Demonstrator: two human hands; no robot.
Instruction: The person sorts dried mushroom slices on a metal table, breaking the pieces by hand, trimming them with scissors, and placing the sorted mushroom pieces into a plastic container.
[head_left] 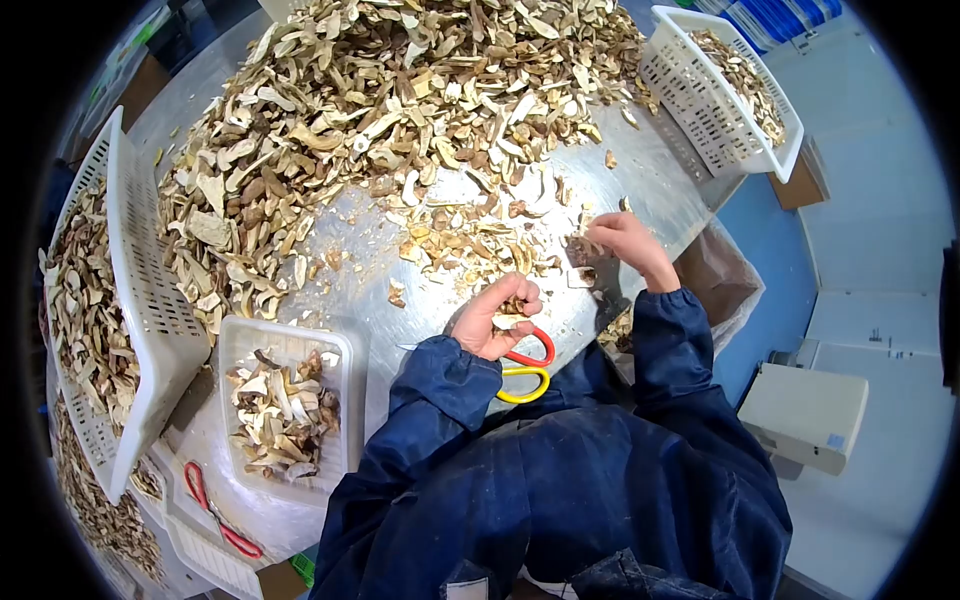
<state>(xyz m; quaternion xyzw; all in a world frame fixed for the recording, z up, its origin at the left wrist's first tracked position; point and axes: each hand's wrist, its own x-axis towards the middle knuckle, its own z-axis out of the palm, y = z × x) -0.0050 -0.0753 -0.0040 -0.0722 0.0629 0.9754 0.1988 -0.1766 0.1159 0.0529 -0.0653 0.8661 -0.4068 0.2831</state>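
My left hand is curled closed around a few dried mushroom slices, close to the front edge of the metal table. Just below it lie scissors with one red and one yellow handle loop; their blades are mostly hidden by my hand and sleeve. My right hand hovers low over the table to the right, fingers bent together at the tips. Whatever those fingertips pinch is too small to make out. Loose mushroom slices and crumbs lie beyond both hands.
A large heap of dried mushroom slices covers the back. White baskets of slices stand left and back right. Left of me are a clear tub and red-handled scissors. A lined box stands right, below the table.
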